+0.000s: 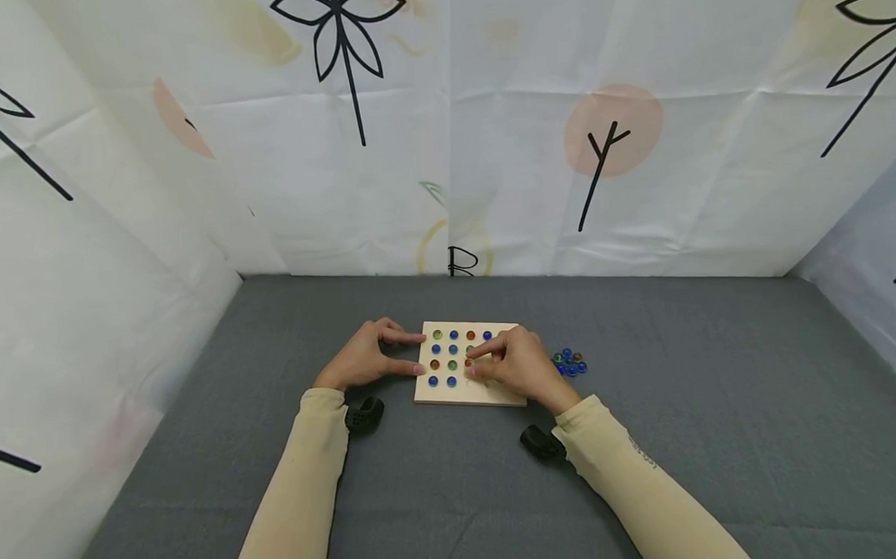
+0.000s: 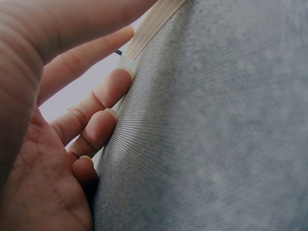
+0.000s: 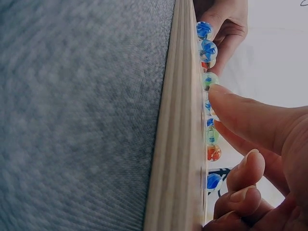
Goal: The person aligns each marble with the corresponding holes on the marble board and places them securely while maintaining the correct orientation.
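A square light wooden board bears rows of glass marbles in blue, green and orange. My left hand is at its left side, thumb and index finger extended to touch the edge. In the left wrist view, the other fingers are bent near the grey cloth. Over the board's right part, my right hand pinches an orange marble between thumb and index finger. A green marble sits beside the right thumb in the right wrist view. The right palm hides some of the board's right side.
A small cluster of loose marbles, mostly blue, lies on the grey cloth just right of the board. A white patterned curtain stands behind the table and along both sides.
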Demonstrator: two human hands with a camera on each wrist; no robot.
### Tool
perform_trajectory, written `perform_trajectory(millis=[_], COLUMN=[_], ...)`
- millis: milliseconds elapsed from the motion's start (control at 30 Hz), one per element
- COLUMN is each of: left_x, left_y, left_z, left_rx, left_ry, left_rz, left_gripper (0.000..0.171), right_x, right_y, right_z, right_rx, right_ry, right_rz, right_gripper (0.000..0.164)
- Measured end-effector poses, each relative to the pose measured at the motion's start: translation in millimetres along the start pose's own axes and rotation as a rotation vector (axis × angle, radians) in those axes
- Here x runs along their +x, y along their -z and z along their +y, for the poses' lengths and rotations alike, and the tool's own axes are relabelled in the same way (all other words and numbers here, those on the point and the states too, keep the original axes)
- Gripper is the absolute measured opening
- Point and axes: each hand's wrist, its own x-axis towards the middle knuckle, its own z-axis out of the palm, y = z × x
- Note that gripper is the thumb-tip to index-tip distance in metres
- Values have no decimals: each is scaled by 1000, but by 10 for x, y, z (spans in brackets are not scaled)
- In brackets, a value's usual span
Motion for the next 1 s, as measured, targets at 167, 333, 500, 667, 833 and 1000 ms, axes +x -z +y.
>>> perform_trajectory(millis=[167, 333, 500, 667, 833, 1000], left_x=[2, 2, 2, -3, -4, -10], left_y=[4, 7, 2, 2, 5, -2], left_z=[-8, -11, -9, -6, -5, -6], left_rx=[-1, -15, -23, -25, -24, -24], left_ry=[-1, -2, 0, -1, -11, -15], left_rz=[1, 3, 0, 3, 4, 2], left_gripper=[51, 51, 51, 51, 50, 50], right_x=[1, 2, -5, -5, -38, -113], right_y=[2, 8, 22, 47, 98, 178], right_z=[-1, -4, -9, -3, 15, 56], right_rx=[1, 1, 9, 11, 14, -2], right_ry=[4, 4, -1, 1, 7, 15], right_rz=[1, 4, -1, -6, -5, 11], right_gripper=[18, 17, 18, 18, 20, 20])
